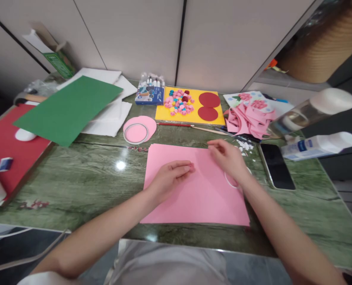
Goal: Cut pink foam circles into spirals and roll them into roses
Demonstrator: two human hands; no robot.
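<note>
A stack of pink paper (205,202) lies in front of me on the green marbled table. Above its middle, my left hand (171,178) pinches a small pink piece (191,167) between thumb and fingertips. My right hand (227,158) hovers over the stack's upper right part, fingers loosely bent and a little apart, with nothing visible in them. Partly behind the right wrist is a thin white ring (229,181). Beyond the stack, pink paper circles (147,126) lie with a grey ring (136,133) on top.
At the back, a yellow sheet (190,118) bears colourful little balls (178,103) and dark red circles (208,107). Pink scraps (250,118), bottles (315,146) and a phone (276,166) stand or lie right. Green paper (71,107) and a red board (3,138) are left.
</note>
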